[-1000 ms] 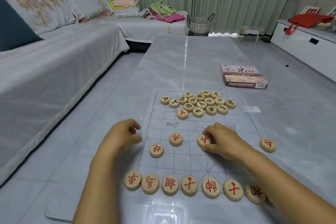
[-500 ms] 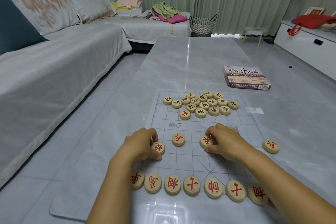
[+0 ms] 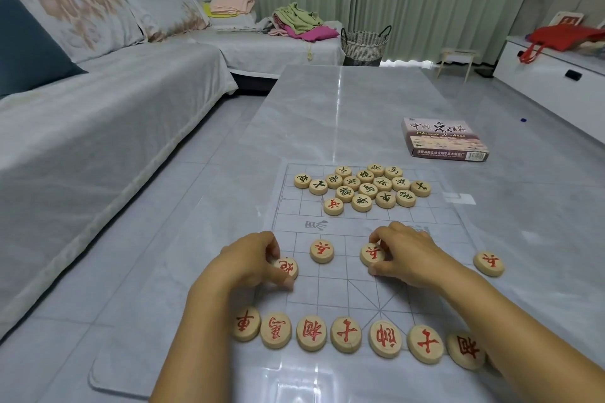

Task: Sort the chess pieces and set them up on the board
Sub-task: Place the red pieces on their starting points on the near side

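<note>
Pinching w/ curled left hand [image 3: 248, 258] a red piece [image 3: 288, 267] nr left edge of board [image 3: 327, 291]; w/ right hand [image 3: 409, 255] a second red piece [image 3: 371, 253]. Readable on box [image 3: 445, 141]: "Chinese chess".

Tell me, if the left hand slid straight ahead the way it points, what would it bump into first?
The left hand pinches a red piece now. Past that, it would cross bare board and probably reach the near-left edge of the heap of pieces; which piece comes first is unclear.
</note>
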Available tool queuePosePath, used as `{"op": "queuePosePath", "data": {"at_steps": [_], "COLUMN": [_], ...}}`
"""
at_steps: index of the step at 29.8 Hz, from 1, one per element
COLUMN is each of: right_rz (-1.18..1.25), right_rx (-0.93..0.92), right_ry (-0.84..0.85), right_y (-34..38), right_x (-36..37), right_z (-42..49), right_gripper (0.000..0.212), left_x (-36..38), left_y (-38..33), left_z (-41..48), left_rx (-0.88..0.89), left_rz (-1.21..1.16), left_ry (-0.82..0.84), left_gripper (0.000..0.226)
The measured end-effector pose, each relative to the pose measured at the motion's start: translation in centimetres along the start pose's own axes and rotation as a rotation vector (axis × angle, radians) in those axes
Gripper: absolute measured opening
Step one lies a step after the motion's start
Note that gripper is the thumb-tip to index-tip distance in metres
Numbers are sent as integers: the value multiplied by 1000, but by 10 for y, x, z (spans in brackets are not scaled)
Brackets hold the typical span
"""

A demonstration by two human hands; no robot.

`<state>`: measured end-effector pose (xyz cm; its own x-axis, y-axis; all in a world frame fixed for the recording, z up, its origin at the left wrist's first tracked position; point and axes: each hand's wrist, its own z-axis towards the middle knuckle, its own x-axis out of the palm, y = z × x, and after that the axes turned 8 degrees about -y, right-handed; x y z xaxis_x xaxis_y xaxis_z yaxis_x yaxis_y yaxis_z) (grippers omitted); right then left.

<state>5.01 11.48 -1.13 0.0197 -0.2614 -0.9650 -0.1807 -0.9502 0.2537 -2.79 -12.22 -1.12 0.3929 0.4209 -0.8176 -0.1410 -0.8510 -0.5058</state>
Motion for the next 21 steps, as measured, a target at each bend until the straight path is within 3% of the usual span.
{"op": "queuePosePath", "data": {"at_steps": [6,13,18,21], "right_rz": [167,-56,-177,13], "right_rx": [29,-13,54,-47], "right_ry": [-172,-291,-268,-169], "right_y": [5,39,51,64], "right_x": [-8,7,10,9], "right_z": [27,77,93,90], "right_gripper": [41,42,41,36], "left_x": [-1,-4,-10,-12], "left_y": [1,8,16,19], "left_z": [2,2,3,5], "left_rx": [-22,-49,-67,-87], "left_rz": [-84,-81,-33,-15], "left_ry": [-161,-254,-242,-252], "left_gripper": [44,28,13,7]}}
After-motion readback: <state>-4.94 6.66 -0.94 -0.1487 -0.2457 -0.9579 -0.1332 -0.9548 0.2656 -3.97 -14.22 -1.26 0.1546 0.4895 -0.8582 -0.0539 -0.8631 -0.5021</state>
